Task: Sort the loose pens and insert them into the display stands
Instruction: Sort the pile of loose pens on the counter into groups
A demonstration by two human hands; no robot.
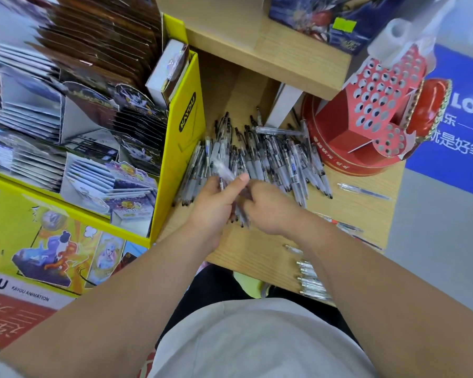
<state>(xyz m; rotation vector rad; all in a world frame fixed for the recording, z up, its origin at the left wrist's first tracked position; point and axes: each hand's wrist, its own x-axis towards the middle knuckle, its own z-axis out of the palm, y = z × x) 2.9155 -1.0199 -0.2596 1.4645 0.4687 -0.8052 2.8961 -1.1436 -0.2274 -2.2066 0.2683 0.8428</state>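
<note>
A heap of loose clear-barrelled pens [268, 156] with grey grips lies on the wooden shelf [260, 249]. My left hand [216, 203] grips a bunch of these pens [224, 170], thumb up along them. My right hand [268, 208] meets it from the right, fingers curled round the lower ends of the same bunch. A red display stand [377, 102] with many round holes stands at the right on a red round base; its holes look empty.
A yellow card-display rack [183, 126] with card boxes borders the shelf on the left. A white box [281, 105] leans behind the heap. Single pens [363, 190] lie to the right, and a row of clear pens [310, 279] lies near the front edge. An upper shelf [268, 55] overhangs the back.
</note>
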